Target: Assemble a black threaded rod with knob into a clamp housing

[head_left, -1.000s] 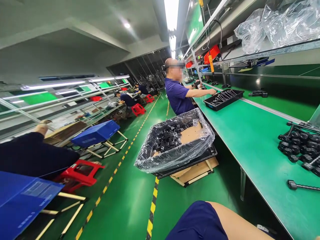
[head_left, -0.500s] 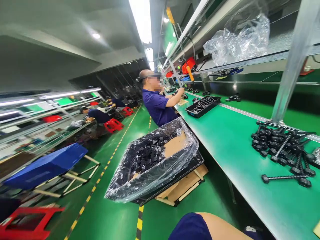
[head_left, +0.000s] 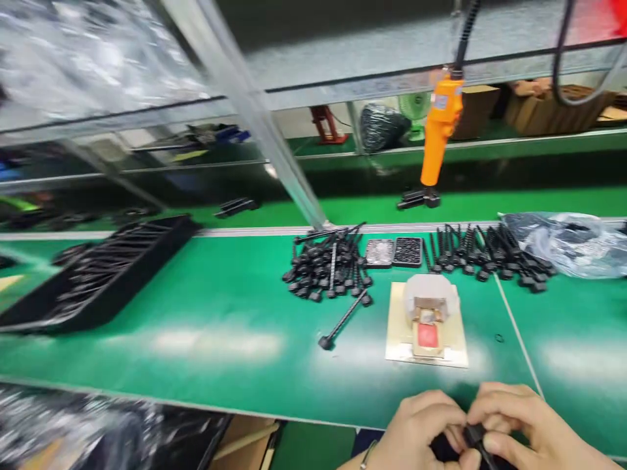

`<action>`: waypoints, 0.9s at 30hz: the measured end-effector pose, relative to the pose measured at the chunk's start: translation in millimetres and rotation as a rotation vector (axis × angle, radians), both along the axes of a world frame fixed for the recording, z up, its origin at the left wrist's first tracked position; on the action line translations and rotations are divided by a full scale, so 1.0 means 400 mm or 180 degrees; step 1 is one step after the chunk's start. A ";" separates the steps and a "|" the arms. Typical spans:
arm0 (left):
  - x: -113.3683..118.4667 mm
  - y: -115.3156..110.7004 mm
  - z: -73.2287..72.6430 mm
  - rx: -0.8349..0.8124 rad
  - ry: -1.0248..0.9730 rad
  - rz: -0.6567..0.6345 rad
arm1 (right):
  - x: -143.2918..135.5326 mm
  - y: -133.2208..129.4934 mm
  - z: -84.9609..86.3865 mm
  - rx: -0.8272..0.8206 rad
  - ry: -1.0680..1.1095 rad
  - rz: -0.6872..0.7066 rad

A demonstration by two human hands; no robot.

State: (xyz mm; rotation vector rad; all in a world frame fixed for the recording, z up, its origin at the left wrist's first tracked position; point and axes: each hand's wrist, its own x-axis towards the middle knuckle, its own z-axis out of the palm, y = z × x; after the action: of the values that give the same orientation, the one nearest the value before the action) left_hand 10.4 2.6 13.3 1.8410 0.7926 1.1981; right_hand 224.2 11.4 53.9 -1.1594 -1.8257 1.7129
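Observation:
My left hand (head_left: 418,427) and my right hand (head_left: 524,424) meet at the near edge of the green bench (head_left: 206,339), both closed on a small black part (head_left: 473,438) that is mostly hidden by the fingers. Just beyond the hands stands a cream fixture (head_left: 426,320) with a red pad on a pale base plate. A single black rod (head_left: 343,320) lies left of the fixture. Behind it are two heaps of black rods, one (head_left: 328,264) on the left, one (head_left: 484,254) on the right.
A black tray (head_left: 98,277) of rods sits at the left. Two small dark trays (head_left: 394,251) lie between the heaps. An orange screwdriver (head_left: 438,127) hangs above the bench. A clear bag (head_left: 568,245) lies at the right. A metal post (head_left: 255,124) slants up from the bench.
The view has swung from the aisle and the seated co-worker round to the bench in front of me. My two hands have come into view, closed on a small black part.

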 end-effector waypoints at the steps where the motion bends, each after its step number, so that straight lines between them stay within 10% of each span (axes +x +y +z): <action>1: 0.004 0.000 0.019 -0.0058 0.0025 0.0059 | -0.003 0.008 0.015 -0.0072 -0.0021 -0.0050; 6: 0.019 0.001 0.108 -0.0665 0.0412 0.0046 | -0.014 0.043 0.059 -0.0877 0.0371 -0.0151; 11: 0.027 0.006 0.124 -0.0827 0.0488 -0.0065 | -0.009 0.055 0.057 -0.1507 0.0775 -0.0203; 27: 0.011 0.022 0.107 -0.0756 0.0371 -0.0422 | 0.029 0.018 0.017 0.1289 0.0759 -0.0085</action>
State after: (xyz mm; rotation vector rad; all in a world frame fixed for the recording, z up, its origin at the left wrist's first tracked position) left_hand 14.7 11.5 55.9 1.7483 0.8258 0.8803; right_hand 235.7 18.4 60.7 -0.7753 -1.8786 1.3157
